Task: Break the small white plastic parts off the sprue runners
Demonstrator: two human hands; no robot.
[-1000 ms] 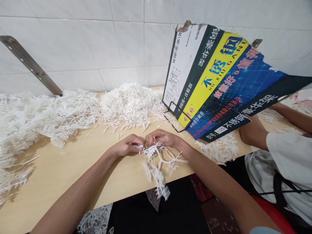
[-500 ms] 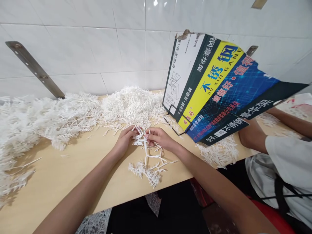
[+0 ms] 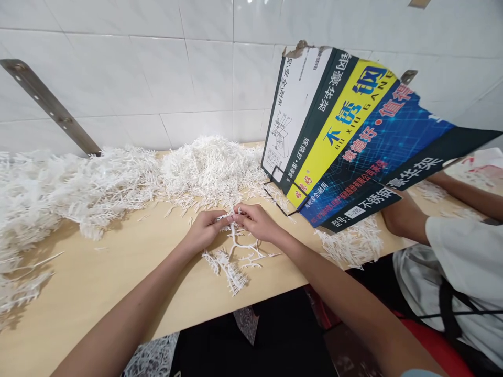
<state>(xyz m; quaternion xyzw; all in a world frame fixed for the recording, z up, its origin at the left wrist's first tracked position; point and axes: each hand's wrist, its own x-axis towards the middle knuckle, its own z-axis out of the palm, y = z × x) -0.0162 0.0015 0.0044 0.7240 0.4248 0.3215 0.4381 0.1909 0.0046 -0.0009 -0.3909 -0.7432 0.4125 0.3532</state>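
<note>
Between my two hands is a white plastic branch (image 3: 236, 242) with thin, many-pronged twigs. Its stem runs down from my fingers, and its lower twigs spread over the tabletop toward me. My left hand (image 3: 206, 229) pinches the upper end from the left, thumb against fingers. From the right, my right hand (image 3: 255, 220) pinches the same upper end, its fingertips touching or almost touching the left ones. The fingers hide the exact joint they hold. Just beyond my hands lies a heap of white twig pieces (image 3: 214, 167).
A larger pile of white branches (image 3: 23, 193) covers the table's left side. A printed cardboard sheet (image 3: 346, 141) leans in a black wire stand (image 3: 288, 207) at right. Behind it sits another person (image 3: 459, 267), with more white pieces (image 3: 351, 243) near. A metal bracket (image 3: 55, 107) is on the wall.
My hands have drawn together, with the left fingers moving right and closing at the right fingertips. The branch's lower twigs have shifted slightly left and up. The view has tilted a little.
</note>
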